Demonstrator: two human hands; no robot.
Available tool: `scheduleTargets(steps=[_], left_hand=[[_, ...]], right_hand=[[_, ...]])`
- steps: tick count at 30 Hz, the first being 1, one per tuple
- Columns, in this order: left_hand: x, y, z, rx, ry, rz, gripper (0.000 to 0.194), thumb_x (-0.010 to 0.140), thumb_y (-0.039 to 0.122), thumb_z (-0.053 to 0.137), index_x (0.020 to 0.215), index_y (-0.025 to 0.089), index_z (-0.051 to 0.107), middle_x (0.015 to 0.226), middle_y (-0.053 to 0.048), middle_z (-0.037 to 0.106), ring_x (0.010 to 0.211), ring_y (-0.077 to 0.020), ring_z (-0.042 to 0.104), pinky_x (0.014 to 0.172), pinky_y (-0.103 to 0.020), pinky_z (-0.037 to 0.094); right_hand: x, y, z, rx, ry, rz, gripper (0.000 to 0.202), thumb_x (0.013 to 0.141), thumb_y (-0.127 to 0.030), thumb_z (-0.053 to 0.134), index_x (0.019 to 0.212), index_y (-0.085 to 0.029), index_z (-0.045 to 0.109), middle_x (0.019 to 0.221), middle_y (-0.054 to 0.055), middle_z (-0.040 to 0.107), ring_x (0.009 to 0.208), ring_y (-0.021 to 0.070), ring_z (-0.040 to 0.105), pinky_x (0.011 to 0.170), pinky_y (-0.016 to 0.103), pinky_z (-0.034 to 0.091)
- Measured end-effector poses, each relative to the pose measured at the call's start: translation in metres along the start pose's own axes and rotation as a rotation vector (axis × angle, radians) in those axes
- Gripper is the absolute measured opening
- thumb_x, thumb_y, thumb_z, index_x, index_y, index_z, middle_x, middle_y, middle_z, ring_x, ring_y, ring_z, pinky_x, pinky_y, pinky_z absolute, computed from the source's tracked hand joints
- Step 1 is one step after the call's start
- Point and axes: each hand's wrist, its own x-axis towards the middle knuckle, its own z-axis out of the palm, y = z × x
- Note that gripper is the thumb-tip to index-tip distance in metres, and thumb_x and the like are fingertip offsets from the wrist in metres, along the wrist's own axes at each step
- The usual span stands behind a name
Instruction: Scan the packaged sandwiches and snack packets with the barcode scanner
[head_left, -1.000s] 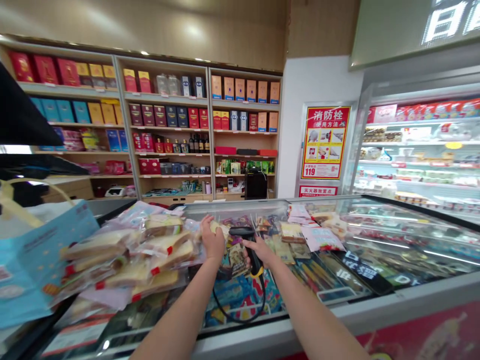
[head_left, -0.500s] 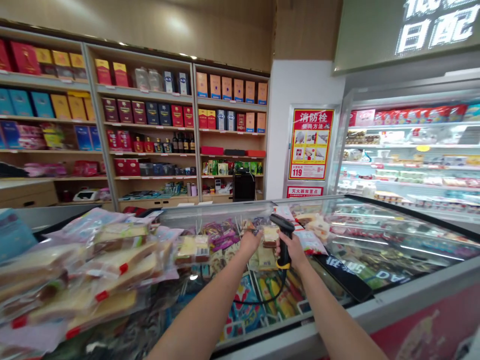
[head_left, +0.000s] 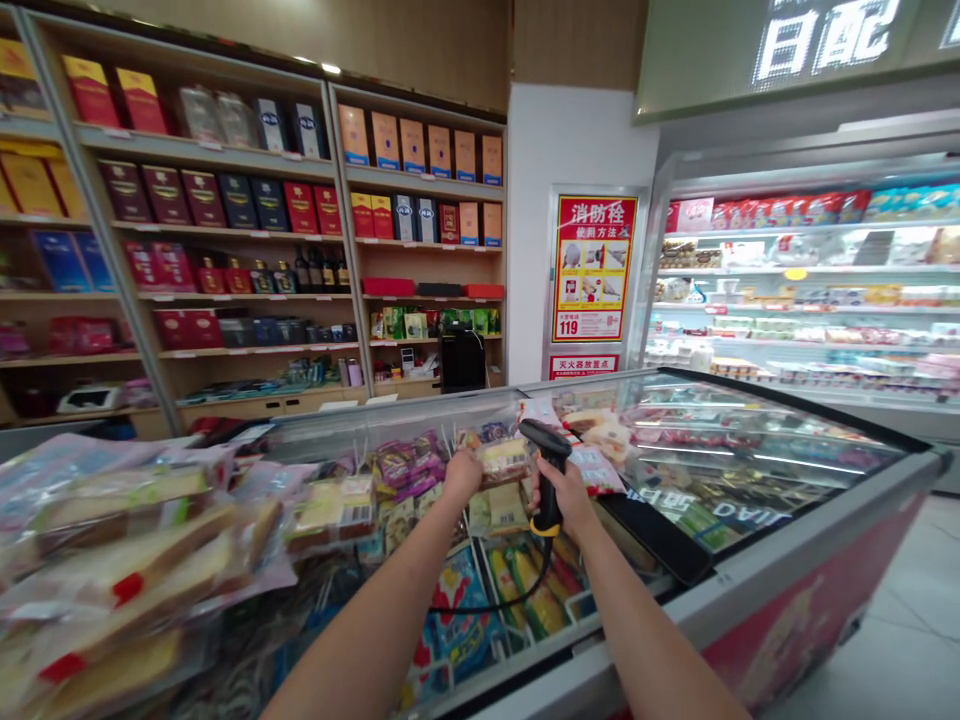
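Note:
My right hand (head_left: 564, 488) is wrapped round the handle of a black and yellow barcode scanner (head_left: 548, 480), its head pointing up and to the left over the freezer. Just left of it, my left hand (head_left: 463, 474) has its fingers closed at the left end of a clear-wrapped bread package (head_left: 504, 457). A cable runs from the scanner down and left across the glass. Another wrapped bread package with a barcode label (head_left: 334, 512) lies on the glass to the left of my left hand.
Bagged bread with red clips (head_left: 142, 580) is heaped at the left. Beyond my right hand lie more packages (head_left: 596, 465) and a black flat object (head_left: 660, 540) on the chest freezer (head_left: 637, 640). Shelves of boxes and a lit fridge stand behind.
The view has turned right and come closer. My left hand is on the package's left end, and the package now shows more fully beside the scanner, still held in my right hand.

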Motion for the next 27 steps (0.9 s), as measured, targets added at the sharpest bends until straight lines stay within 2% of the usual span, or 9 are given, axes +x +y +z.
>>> scheduleTargets(steps=[5, 10, 13, 17, 23, 27], left_hand=[[0.001, -0.018, -0.020, -0.139, 0.316, 0.035, 0.025, 0.076, 0.013, 0.050, 0.057, 0.023, 0.036, 0.056, 0.001, 0.044, 0.061, -0.0170, 0.051, 0.066, -0.028, 0.042], [0.006, -0.021, -0.024, -0.242, 0.455, 0.140, 0.021, 0.075, 0.014, 0.049, 0.060, 0.023, 0.037, 0.072, -0.003, 0.053, 0.078, -0.0194, 0.054, 0.081, -0.033, 0.045], [0.008, -0.020, -0.021, -0.264, 0.489, 0.178, 0.020, 0.074, 0.013, 0.049, 0.061, 0.024, 0.038, 0.081, -0.005, 0.056, 0.087, -0.0209, 0.055, 0.087, -0.036, 0.045], [0.007, -0.020, -0.018, -0.260, 0.480, 0.187, 0.018, 0.074, 0.013, 0.049, 0.063, 0.024, 0.040, 0.084, -0.005, 0.055, 0.088, -0.0210, 0.055, 0.088, -0.036, 0.046], [0.006, -0.019, -0.018, -0.232, 0.471, 0.185, 0.018, 0.075, 0.013, 0.048, 0.063, 0.024, 0.039, 0.087, -0.008, 0.056, 0.090, -0.0223, 0.055, 0.087, -0.037, 0.046], [0.006, -0.018, -0.017, -0.248, 0.466, 0.182, 0.018, 0.074, 0.012, 0.048, 0.063, 0.024, 0.041, 0.087, -0.007, 0.056, 0.091, -0.0218, 0.055, 0.086, -0.035, 0.047]], right_hand=[[-0.007, -0.004, 0.005, -0.055, -0.028, 0.066, 0.053, 0.057, -0.052, 0.080, 0.088, -0.018, 0.055, 0.052, -0.007, 0.055, 0.036, 0.0107, 0.050, 0.037, 0.026, 0.050], [-0.011, -0.004, 0.006, -0.161, -0.141, 0.124, 0.048, 0.060, -0.052, 0.078, 0.083, -0.018, 0.054, 0.052, -0.006, 0.056, 0.036, 0.0107, 0.050, 0.038, 0.027, 0.051], [-0.012, -0.003, 0.007, -0.207, -0.179, 0.158, 0.047, 0.061, -0.052, 0.077, 0.082, -0.018, 0.053, 0.052, -0.006, 0.056, 0.037, 0.0105, 0.050, 0.038, 0.027, 0.051], [-0.013, -0.002, 0.006, -0.223, -0.174, 0.163, 0.046, 0.062, -0.052, 0.077, 0.084, -0.019, 0.054, 0.053, -0.006, 0.056, 0.037, 0.0102, 0.051, 0.038, 0.026, 0.051], [-0.013, -0.002, 0.006, -0.308, -0.213, 0.203, 0.045, 0.063, -0.057, 0.074, 0.064, -0.018, 0.053, 0.048, -0.005, 0.054, 0.036, 0.0102, 0.050, 0.040, 0.027, 0.051], [-0.012, -0.001, 0.005, -0.335, -0.236, 0.195, 0.043, 0.066, -0.056, 0.072, 0.062, -0.017, 0.055, 0.047, -0.004, 0.054, 0.036, 0.0104, 0.050, 0.041, 0.027, 0.050]])
